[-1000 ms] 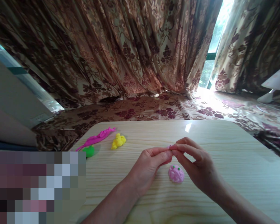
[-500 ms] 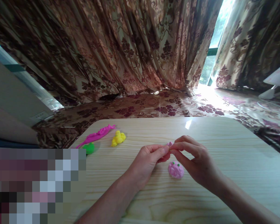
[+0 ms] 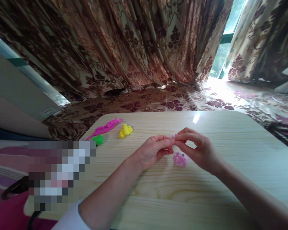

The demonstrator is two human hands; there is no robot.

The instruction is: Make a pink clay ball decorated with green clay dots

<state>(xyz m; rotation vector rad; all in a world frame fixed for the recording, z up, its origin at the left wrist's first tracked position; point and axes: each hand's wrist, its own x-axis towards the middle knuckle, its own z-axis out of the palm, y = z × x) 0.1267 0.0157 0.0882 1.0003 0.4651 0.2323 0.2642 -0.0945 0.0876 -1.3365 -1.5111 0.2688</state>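
Note:
My left hand [image 3: 156, 150] and my right hand [image 3: 196, 145] meet fingertip to fingertip above the table. Between them is a small bit of pale pink modelling clay [image 3: 175, 135], mostly covered by the fingers. The left thumb and fingers are closed on it, and the right thumb and index finger pinch at the same spot. Just below the hands, on the tabletop, sits a rounded lump of light pink clay [image 3: 180, 159] with two small green dots on its upper edge.
Toward the table's [image 3: 153, 191] left lie a yellow clay lump [image 3: 125, 131], a long magenta clay strip [image 3: 107, 126] and a green clay lump [image 3: 98, 139]. A pixelated patch hides the left edge. Patterned curtains [image 3: 134, 48] hang behind; a white lamp [image 3: 286, 84] stands far right.
The view has tilted down and turned slightly left, so the table shows more of its near side. Both hands stay together at the small pink clay piece; the grip looks much the same.

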